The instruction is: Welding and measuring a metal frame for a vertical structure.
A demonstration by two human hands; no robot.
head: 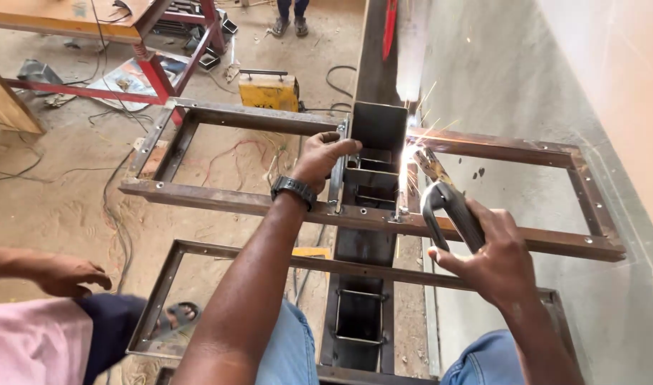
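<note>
My right hand (494,260) grips a welding electrode holder (446,207) whose rod tip throws a bright arc and sparks (410,153) at the joint of a rusty steel frame (219,201). My left hand (319,158), with a black wristwatch, presses on the frame's upright channel piece (378,128) beside the arc. The frame is made of flat bars with two rectangular openings and lies across a dark steel post (360,249). A second similar frame (162,299) lies lower, nearer to me.
Another person's hand (68,274), pink sleeve and sandalled foot are at the lower left. A yellow welding machine (269,91) sits on the sandy floor among cables. A red-legged table (91,21) stands at the back left, and a grey wall (519,78) runs along the right.
</note>
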